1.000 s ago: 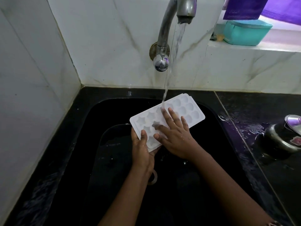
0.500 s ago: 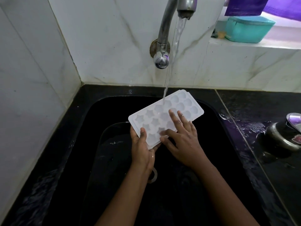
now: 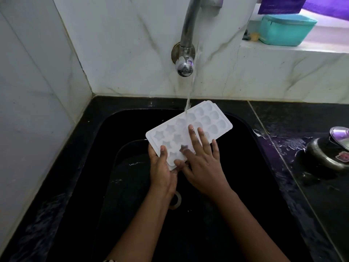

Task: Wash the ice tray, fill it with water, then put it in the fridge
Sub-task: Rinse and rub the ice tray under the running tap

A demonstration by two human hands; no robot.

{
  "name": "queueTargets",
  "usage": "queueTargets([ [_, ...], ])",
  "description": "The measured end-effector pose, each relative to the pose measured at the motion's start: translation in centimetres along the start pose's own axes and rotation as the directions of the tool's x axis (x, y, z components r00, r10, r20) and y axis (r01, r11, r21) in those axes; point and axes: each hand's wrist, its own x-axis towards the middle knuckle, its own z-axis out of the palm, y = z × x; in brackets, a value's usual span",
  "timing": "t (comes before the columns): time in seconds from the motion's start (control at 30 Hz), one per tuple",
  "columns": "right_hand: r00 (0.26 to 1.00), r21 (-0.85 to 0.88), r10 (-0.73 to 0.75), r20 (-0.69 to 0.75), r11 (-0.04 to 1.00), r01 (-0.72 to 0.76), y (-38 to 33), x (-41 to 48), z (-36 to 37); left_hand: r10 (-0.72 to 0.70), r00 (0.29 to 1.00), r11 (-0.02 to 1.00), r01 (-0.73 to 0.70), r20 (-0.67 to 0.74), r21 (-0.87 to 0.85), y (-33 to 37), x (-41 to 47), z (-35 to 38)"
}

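Now, the sink [image 3: 120, 186] lies below the tap [image 3: 187, 33]. The ice tray [image 3: 174, 127] is held over it, tilted, with its far end under the tap where the water [image 3: 192, 82] strikes. The left hand [image 3: 162, 173] grips the corner farthest from the tap, thumb clamped on top. The right hand [image 3: 204, 167] lies flat across the moulds, fingers straight and spread, pressing rather than holding. To wash well, I'd work those fingertips [image 3: 190, 129] into each mould in turn, slide every row beneath the tap, and hold the tray tilted so dirty water runs off.
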Motion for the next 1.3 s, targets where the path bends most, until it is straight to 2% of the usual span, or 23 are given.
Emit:
queueTargets([
  [0.07,0.999,0.035,0.025,0.044,0.999,-0.027,0.6,0.1,-0.5,0.007,1.0,1.0,-0.007,-0.005,0.025,0.0,0.0,-0.1],
  [0.13,0.998,0.0,0.057,-0.018,0.998,-0.057,1.1,0.0,-0.5,0.002,1.0,0.999,-0.003,0.012,0.054,-0.3,-0.2,0.1],
  [0.23,0.993,-0.051,0.027,-0.115,0.998,-0.034,0.2,-0.2,0.4,-0.006,1.0,1.0,0.006,0.005,0.026,-0.5,-0.2,0.3],
  [0.37,1.0,0.068,0.021,0.019,0.997,-0.023,0.5,0.0,0.0,0.012,1.0,1.0,-0.012,0.0,0.024,-0.3,0.1,-0.2],
  [0.53,0.987,-0.054,0.013,-0.159,0.998,-0.022,0.3,-0.1,0.5,0.003,1.0,0.999,-0.004,0.012,0.044,-0.4,0.0,0.0],
  [0.63,0.998,0.028,-0.01,-0.063,1.0,0.011,-0.2,0.0,0.6,0.026,1.0,0.999,-0.026,-0.011,0.027,-0.3,0.3,-0.3],
  [0.7,0.999,0.094,0.023,0.023,0.995,-0.025,0.5,0.3,-0.2,0.042,0.999,0.999,-0.042,0.003,0.022,-0.2,0.3,-0.5],
  [0.8,0.997,0.06,0.064,-0.054,0.996,-0.06,1.1,0.1,0.1,0.017,1.0,0.999,-0.019,0.026,0.048,-0.4,-0.1,-0.2],
  [0.9,0.985,-0.002,0.027,-0.168,1.0,-0.027,-0.1,-0.3,1.2,-0.004,1.0,1.0,0.004,0.006,0.02,-0.8,-0.1,-0.1],
  [1.03,1.0,0.078,0.004,0.006,0.997,-0.005,1.1,0.2,0.3,0.018,1.0,0.999,-0.018,0.0,0.039,-0.5,0.1,-0.5],
  [1.1,0.999,0.018,0.027,-0.023,1.0,-0.026,1.8,0.1,0.1,0.006,1.0,0.998,-0.006,0.012,0.066,-0.6,-0.1,-0.5],
  [1.2,0.988,-0.068,-0.006,-0.152,0.998,-0.005,0.7,-0.2,0.7,-0.02,1.0,0.999,0.02,-0.004,0.037,-0.8,-0.2,-0.3],
  [1.3,0.998,0.02,-0.027,-0.062,0.999,0.028,0.6,-0.2,0.7,0.004,1.0,1.0,-0.004,-0.019,0.019,-0.4,0.1,-0.5],
])
